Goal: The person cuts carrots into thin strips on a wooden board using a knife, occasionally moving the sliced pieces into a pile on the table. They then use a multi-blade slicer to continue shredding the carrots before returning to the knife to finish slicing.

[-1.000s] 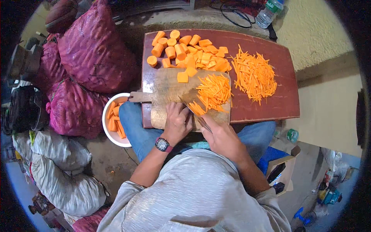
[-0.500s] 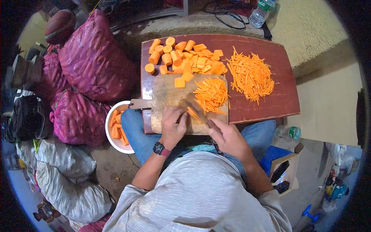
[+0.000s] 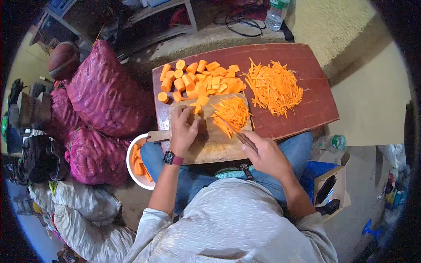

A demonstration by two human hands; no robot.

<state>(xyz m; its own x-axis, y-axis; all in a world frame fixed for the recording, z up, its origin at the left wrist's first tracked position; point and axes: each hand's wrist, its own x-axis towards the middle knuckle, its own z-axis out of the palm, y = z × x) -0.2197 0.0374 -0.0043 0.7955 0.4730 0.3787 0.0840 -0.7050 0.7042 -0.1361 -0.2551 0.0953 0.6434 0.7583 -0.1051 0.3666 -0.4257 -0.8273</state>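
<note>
While a knife (image 3: 247, 140) is held in the closed grip of the right hand (image 3: 270, 156), the left hand (image 3: 181, 133) is placed, its grip parted, by flat carrot slices (image 3: 198, 106) on the cutting board (image 3: 215, 151), at the near-left corner of the worktop (image 3: 312, 108). Already shredded are a small heap (image 3: 233, 110) and, toward the right edge, a larger heap (image 3: 274, 90); carrot chunks (image 3: 188, 81) are left unshredded near the far-left corner.

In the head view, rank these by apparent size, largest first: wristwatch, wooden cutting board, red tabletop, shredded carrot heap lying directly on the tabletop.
1. Red tabletop
2. Wooden cutting board, partly covered
3. Shredded carrot heap directly on the tabletop
4. Wristwatch
</note>
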